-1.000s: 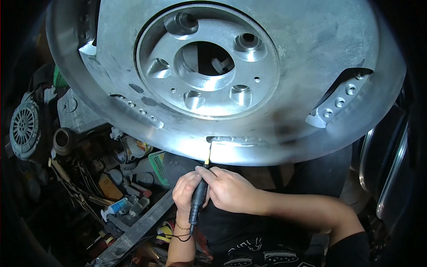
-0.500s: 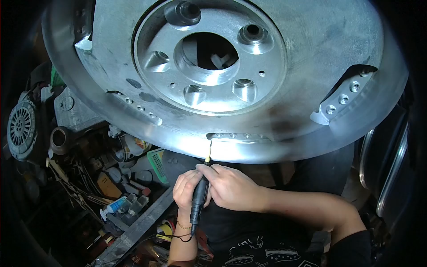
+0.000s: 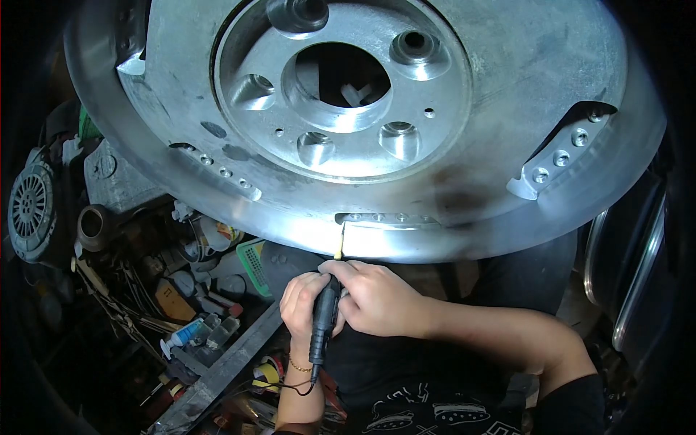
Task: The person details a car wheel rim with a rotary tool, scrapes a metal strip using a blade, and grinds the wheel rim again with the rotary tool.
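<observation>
A large bare-metal wheel [image 3: 522,94] fills the upper view, with bolt holes around its open center and slots near its rim. My left hand [image 3: 299,306] and my right hand [image 3: 378,301] are closed together around a black corded rotary handpiece [image 3: 325,319], just below the rim. From the handpiece a thin yellowish bit [image 3: 339,250] points up to the left end of the bottom slot [image 3: 384,218], which has several small holes in a row. The bit's tip looks to be at the slot's edge; contact is hard to confirm. Some of my fingers are hidden behind the handpiece.
Left of me is a cluttered workbench with a grey metal edge [image 3: 225,362], a blue-and-white tube [image 3: 185,333], a green perforated basket [image 3: 251,267] and a round vented machine housing [image 3: 32,206]. A chair with metal tubing [image 3: 641,279] stands at the right.
The wheel appears shifted very slightly up in view, and both hands with the handpiece sit marginally higher. The grip and the bit's place at the slot's left end look the same.
</observation>
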Motion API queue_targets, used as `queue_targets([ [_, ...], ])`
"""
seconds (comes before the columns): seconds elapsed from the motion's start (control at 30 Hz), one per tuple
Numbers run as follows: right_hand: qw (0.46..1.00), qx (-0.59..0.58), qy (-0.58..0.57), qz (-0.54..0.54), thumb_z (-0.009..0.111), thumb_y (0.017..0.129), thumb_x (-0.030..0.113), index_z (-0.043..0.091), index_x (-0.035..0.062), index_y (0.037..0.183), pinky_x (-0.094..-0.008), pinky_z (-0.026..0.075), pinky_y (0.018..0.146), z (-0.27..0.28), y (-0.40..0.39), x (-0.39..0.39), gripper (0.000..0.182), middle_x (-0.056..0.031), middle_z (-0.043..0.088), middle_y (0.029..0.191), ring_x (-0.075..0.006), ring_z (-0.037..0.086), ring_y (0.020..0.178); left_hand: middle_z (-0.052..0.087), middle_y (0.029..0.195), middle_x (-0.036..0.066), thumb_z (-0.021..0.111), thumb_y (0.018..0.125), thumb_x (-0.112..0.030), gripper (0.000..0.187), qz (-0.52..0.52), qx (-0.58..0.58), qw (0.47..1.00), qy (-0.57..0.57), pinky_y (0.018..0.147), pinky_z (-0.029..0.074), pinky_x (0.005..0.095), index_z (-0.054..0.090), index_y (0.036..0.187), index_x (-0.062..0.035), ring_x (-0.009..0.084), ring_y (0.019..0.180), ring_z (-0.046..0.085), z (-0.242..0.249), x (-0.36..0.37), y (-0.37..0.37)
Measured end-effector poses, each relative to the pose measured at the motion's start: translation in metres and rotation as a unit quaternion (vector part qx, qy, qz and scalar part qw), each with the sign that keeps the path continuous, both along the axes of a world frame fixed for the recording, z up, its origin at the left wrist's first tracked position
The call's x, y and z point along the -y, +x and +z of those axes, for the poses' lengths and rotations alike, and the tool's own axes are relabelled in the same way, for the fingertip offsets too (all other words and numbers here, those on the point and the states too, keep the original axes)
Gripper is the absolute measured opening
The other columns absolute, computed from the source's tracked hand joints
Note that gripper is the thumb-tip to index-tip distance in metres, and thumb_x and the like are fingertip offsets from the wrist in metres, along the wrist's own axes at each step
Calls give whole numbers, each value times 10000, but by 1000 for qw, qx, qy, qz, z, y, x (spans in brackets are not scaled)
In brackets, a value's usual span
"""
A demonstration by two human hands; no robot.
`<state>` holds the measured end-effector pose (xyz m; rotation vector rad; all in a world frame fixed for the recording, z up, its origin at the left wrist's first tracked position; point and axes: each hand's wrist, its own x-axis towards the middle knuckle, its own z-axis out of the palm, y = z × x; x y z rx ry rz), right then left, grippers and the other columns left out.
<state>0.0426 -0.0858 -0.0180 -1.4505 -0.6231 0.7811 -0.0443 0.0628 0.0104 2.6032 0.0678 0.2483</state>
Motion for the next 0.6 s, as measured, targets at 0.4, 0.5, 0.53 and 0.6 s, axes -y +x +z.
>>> queue_targets([
  [0.4, 1000, -28, 1, -4, 513, 757, -27, 541, -52, 1172, -498, 522, 832, -3, 6, -1, 417, -279, 657, 959, -447, 645, 908, 672, 860, 178, 756, 765, -240, 355, 9, -3, 1000, -2, 757, 545, 393, 628, 969, 20, 336, 793, 682, -2, 2, 4],
  [0.5, 999, -36, 3, 1, 507, 768, -5, 540, -57, 1137, -515, 507, 833, -2, 8, -3, 374, -287, 654, 927, -453, 638, 905, 671, 853, 178, 748, 763, -237, 349, 17, -2, 1000, 0, 762, 544, 393, 637, 966, 24, 338, 788, 682, -1, 4, 4],
  [0.53, 999, -45, 5, 8, 502, 779, 17, 535, -62, 1116, -532, 490, 838, -2, 9, -2, 348, -296, 650, 905, -460, 631, 908, 671, 850, 179, 743, 767, -241, 347, 13, 1, 1000, 5, 760, 543, 391, 642, 966, 25, 338, 785, 681, -2, 4, 4],
  [0.6, 999, -41, -1, 9, 499, 782, 19, 536, -61, 1112, -533, 492, 828, -1, 9, -1, 342, -292, 650, 887, -459, 633, 891, 671, 847, 180, 738, 771, -246, 346, 10, 3, 1000, 9, 758, 541, 390, 647, 966, 25, 339, 781, 681, -1, 4, 4],
])
